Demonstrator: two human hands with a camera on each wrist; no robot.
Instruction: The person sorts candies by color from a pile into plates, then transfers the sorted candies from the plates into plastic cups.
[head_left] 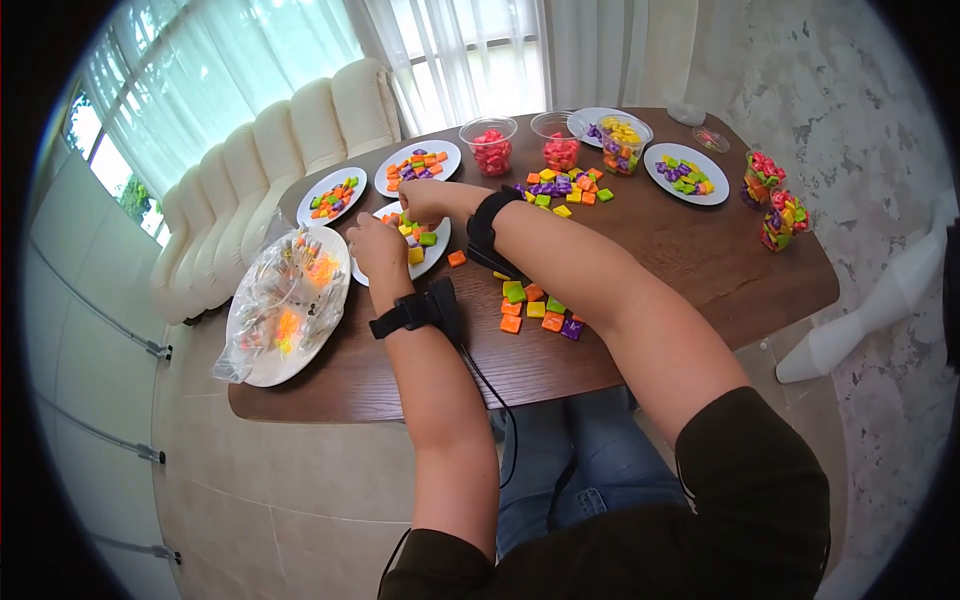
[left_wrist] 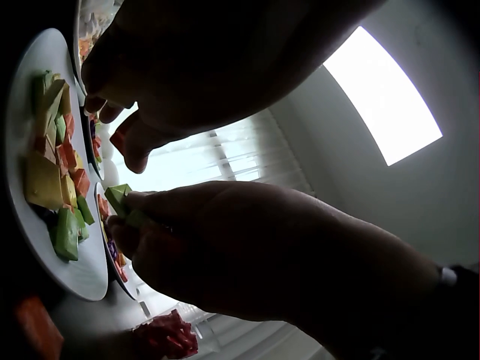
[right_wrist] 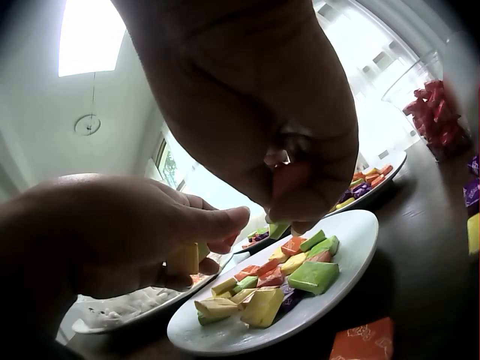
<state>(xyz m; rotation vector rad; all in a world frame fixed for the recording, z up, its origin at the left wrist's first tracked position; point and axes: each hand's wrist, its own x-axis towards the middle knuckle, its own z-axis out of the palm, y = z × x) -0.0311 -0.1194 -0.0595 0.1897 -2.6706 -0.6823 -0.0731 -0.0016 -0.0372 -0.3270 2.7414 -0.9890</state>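
Both hands meet over a white plate (head_left: 441,254) at the table's left, which bears wrapped square candies (right_wrist: 315,277) in green, yellow, orange and purple. My left hand (head_left: 380,247) holds a yellow candy (right_wrist: 182,259) against the palm side, and an orange candy (left_wrist: 120,135) shows by its thumb in the left wrist view. My right hand (head_left: 428,200) pinches a green candy (left_wrist: 117,196) at its fingertips. An orange-red candy (right_wrist: 291,180) sits within its curled fingers. The fingers partly hide these pieces.
Left of the hands, an oval platter (head_left: 268,378) holds a crumpled clear bag (head_left: 290,290). Two candy plates stand behind. Loose candies (head_left: 535,308) lie near the right forearm. Clear cups (head_left: 491,150) of candy line the back; two filled cups (head_left: 783,222) stand near the right edge.
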